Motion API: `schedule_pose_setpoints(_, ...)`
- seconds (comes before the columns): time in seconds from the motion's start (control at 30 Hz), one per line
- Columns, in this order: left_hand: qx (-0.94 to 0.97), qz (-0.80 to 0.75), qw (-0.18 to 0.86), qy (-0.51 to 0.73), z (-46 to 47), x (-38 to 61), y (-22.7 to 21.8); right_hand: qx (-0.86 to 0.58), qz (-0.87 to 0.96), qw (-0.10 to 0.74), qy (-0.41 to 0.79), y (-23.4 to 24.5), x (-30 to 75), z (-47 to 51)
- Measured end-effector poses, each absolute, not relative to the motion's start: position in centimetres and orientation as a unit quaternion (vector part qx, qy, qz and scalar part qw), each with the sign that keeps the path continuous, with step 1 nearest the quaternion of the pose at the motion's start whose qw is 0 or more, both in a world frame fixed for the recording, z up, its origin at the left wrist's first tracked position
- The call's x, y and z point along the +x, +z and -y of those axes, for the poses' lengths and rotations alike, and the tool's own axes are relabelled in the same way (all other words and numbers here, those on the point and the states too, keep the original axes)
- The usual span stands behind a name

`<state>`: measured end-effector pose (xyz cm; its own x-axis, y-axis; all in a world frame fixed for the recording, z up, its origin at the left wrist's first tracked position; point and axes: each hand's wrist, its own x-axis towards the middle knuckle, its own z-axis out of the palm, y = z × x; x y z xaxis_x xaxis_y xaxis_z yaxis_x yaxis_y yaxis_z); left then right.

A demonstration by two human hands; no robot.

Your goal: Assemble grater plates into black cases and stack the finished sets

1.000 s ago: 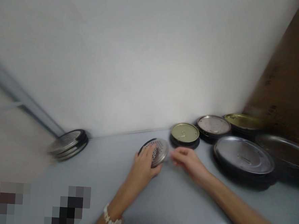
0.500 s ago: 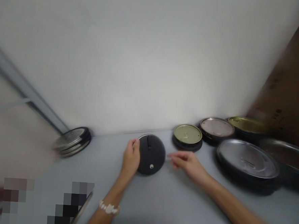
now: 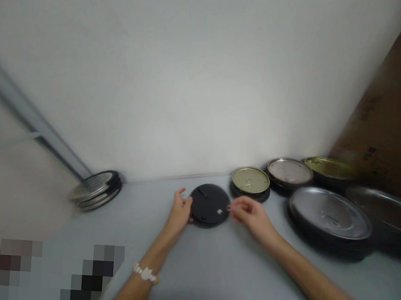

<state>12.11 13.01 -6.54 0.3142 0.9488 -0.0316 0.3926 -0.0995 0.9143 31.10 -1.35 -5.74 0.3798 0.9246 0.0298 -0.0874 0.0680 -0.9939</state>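
A round black lid (image 3: 207,200), with a narrow raised bar and a pale round spot on its face, lies nearly flat in front of me. My left hand (image 3: 180,211) grips its left edge, thumb along the rim and a fingertip showing below, while the index finger sticks up. At the right edge, my right hand (image 3: 247,212) is closed in a pinch. A tiny pale loop shows by those fingertips; what exactly they hold is too small to make out.
Close behind my right hand is a stack topped by a greenish-gold lid (image 3: 249,180). Further right stand a silver-topped stack (image 3: 289,170), a gold-topped one (image 3: 331,168) and a large silver lid (image 3: 330,212). Several lids (image 3: 98,190) are piled left by the wall. A cardboard box (image 3: 386,111) rises at right.
The black lid has tipped from facing me to nearly flat and shifted right, its pale spot turning rightward. My right fingertips, apart from it before, are now at its edge. My left index finger has lifted.
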Motion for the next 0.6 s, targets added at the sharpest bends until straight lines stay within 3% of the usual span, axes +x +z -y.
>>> schedule_pose_setpoints(0.2, 0.815, -0.499, 0.254, 0.148, -12.7, 11.3, -4.6, -0.554, 0.372, 0.630, 0.398, -5.5, 31.2, 1.4)
schedule_pose_setpoints(0.37, 0.859, -0.478, 0.138, 0.120, -12.0, 11.5, -4.3, -0.551, 0.362, 0.637, 0.399, -5.7, 31.1, 1.3)
schedule_pose_setpoints(0.6, 0.875, -0.455, 0.119, 0.117, -12.6, 11.3, -4.8, -0.526, 0.377, 0.632, 0.426, -6.3, 30.9, 1.2)
